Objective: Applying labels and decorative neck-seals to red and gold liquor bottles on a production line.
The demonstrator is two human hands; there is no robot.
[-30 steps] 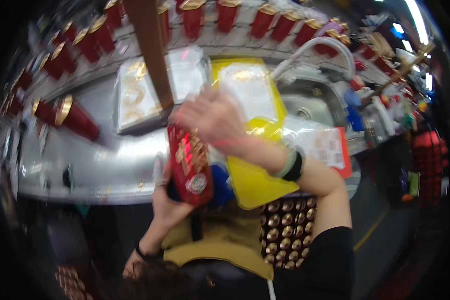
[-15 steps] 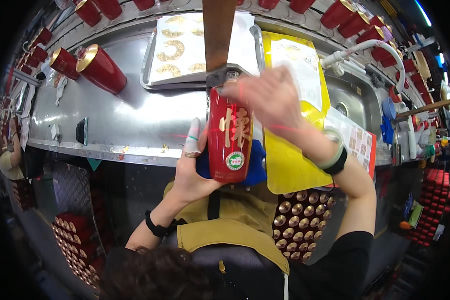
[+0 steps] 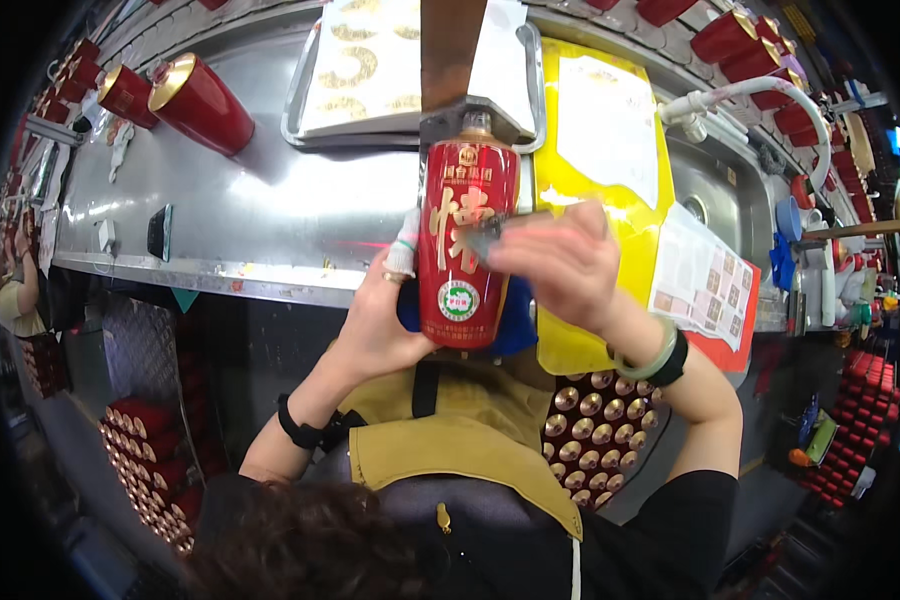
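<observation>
"Well, item one: description and location?"

"One red bottle (image 3: 448, 262), gold characters and a round green-and-white label on its front. Location: front edge of the steel worktop (image 3: 240, 220), neck pointing away from the person, base toward the person, front turned up to view. A blue item (image 3: 516, 325), mostly covered, shows beside the lower part."

"Held by?"

"Left hand (image 3: 378, 322): fingers closed round the bottle's lower left side, thumb by the base. White covering on a fingertip, a ring, a dark band at the wrist."

"And the other?"

"Right hand (image 3: 568, 262): at the right side of the bottle's front, blurred, fingers bent and close together. A dark patch shows at the tips; whether they grip something, I cannot tell. Pale bangle and dark band at the wrist."

"Next ring outward?"

"Brown post (image 3: 452, 50), one, its foot at the bottle's neck. Behind it, metal tray (image 3: 535, 105) with white sheets bearing gold curved ornaments. To the right, yellow sheet (image 3: 625, 220) with white paper on it; beyond, a printed sheet (image 3: 705, 270) overlapping an orange-red one."

"Outermost?"

"Left: two gold-topped bottles (image 3: 205, 110), red, standing. Right: metal sink (image 3: 735, 195), curved white tap (image 3: 750, 92). Below the worktop, right of the lap: gold-topped pieces (image 3: 595, 435) in rows. Far left rim: one co-worker (image 3: 15, 305)."
</observation>
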